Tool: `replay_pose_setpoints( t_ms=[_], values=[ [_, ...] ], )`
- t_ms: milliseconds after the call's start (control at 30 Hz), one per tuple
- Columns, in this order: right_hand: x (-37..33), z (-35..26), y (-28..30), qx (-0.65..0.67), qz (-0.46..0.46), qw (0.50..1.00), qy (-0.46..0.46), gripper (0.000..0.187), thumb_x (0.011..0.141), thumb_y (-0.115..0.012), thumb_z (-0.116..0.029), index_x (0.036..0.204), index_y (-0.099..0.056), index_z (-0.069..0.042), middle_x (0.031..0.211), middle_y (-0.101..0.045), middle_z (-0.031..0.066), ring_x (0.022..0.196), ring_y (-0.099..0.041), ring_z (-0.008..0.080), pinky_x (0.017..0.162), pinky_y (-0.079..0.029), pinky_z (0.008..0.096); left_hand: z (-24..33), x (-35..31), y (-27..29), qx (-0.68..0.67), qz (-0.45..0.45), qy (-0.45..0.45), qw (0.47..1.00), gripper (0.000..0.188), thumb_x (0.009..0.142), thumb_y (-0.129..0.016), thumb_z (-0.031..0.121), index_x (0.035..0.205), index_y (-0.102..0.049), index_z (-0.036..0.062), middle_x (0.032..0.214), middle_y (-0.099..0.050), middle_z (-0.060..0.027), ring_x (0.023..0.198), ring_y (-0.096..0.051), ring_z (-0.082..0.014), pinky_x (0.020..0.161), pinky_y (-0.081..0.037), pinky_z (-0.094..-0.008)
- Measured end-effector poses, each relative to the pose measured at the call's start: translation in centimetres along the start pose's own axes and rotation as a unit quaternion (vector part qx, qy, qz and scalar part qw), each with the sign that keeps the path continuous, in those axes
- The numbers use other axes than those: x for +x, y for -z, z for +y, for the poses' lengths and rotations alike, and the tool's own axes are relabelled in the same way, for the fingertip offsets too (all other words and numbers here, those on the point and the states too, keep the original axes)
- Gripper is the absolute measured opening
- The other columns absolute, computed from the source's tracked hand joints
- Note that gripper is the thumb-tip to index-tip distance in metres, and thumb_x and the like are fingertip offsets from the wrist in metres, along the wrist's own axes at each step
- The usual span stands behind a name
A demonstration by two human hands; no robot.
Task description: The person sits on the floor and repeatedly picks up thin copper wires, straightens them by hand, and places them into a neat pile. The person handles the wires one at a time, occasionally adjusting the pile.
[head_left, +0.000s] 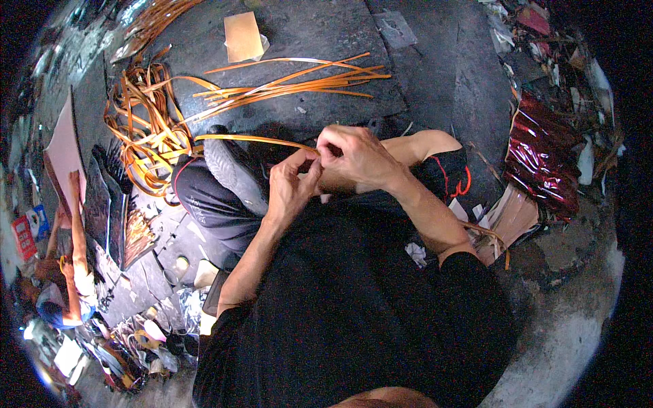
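My left hand (292,182) and my right hand (356,155) meet in front of my lap, fingertips pinched close together. Between them is the end of a narrow orange-tan strip (258,139), which looks like leather. The strip runs off to the left over my grey sole (235,173) toward a tangled heap of similar strips (146,129). What the pinched fingertips do at the strip's end is hidden by the fingers. Beyond my hands, several straight cut strips (292,88) lie in a loose bundle on a dark board (326,27).
A tan rectangular pad (243,37) rests on the board. At the left, another person's arm (76,224) reaches to a pale sheet (62,146). Shiny dark red sheeting (541,156) and scraps lie at the right; more scraps (146,340) litter the lower left.
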State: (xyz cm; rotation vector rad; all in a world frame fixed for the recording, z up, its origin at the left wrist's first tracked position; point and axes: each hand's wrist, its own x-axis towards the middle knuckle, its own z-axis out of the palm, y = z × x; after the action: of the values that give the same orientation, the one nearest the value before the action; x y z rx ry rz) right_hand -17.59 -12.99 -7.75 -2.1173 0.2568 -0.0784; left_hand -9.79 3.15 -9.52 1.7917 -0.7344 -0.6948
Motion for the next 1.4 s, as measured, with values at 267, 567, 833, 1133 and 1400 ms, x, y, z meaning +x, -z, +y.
replay_pose_setpoints(
  t_ms=[267,567,833,1133,1400],
  values=[
    [-0.1,-0.1,1.0,-0.012,0.009,1.000,0.004,0.011,0.092,-0.055,-0.012,0.089,-0.053,-0.001,0.076,-0.058,0.0125,0.069,-0.061,0.0268,0.064,-0.048,0.0380,1.5,1.2,4.7,0.134,-0.051,-0.094,0.985,0.015,0.087,-0.065,0.017,0.099,-0.068,0.0070,0.087,-0.067,-0.0091,0.086,-0.064,-0.0267,0.077,-0.049,-0.0369],
    [-1.1,-2.7,6.0,-0.131,0.070,0.981,0.121,0.018,0.090,-0.061,-0.016,0.102,-0.058,-0.003,0.087,-0.062,0.0134,0.082,-0.063,0.0326,0.072,-0.049,0.0409,2.7,5.9,3.6,0.090,-0.116,-0.248,0.958,0.018,0.086,-0.068,0.018,0.101,-0.068,0.0081,0.088,-0.067,-0.0086,0.081,-0.065,-0.0265,0.074,-0.051,-0.0355],
    [-2.0,-3.0,7.2,-0.158,0.070,0.975,0.142,0.022,0.083,-0.068,-0.020,0.099,-0.063,-0.006,0.087,-0.063,0.0097,0.083,-0.063,0.0288,0.071,-0.050,0.0388,4.5,5.8,2.4,0.064,-0.087,-0.252,0.962,0.018,0.084,-0.071,0.013,0.100,-0.068,0.0070,0.089,-0.069,-0.0074,0.074,-0.067,-0.0230,0.065,-0.054,-0.0312],
    [-1.9,-2.8,7.2,-0.138,0.101,0.973,0.157,0.014,0.082,-0.070,-0.014,0.090,-0.063,-0.005,0.082,-0.063,0.0082,0.076,-0.064,0.0267,0.066,-0.050,0.0371,4.7,5.8,1.6,0.102,-0.030,-0.345,0.932,0.017,0.078,-0.073,0.006,0.094,-0.069,0.0075,0.091,-0.070,-0.0052,0.075,-0.066,-0.0197,0.063,-0.054,-0.0298],
    [-2.3,-3.0,7.3,-0.139,0.129,0.970,0.150,0.015,0.079,-0.072,-0.011,0.088,-0.062,-0.004,0.082,-0.064,0.0073,0.073,-0.066,0.0239,0.064,-0.053,0.0336,5.1,5.1,0.8,0.057,-0.002,-0.311,0.949,0.012,0.078,-0.073,0.004,0.090,-0.068,0.0054,0.082,-0.067,-0.0070,0.069,-0.064,-0.0187,0.060,-0.054,-0.0296]
  ],
)
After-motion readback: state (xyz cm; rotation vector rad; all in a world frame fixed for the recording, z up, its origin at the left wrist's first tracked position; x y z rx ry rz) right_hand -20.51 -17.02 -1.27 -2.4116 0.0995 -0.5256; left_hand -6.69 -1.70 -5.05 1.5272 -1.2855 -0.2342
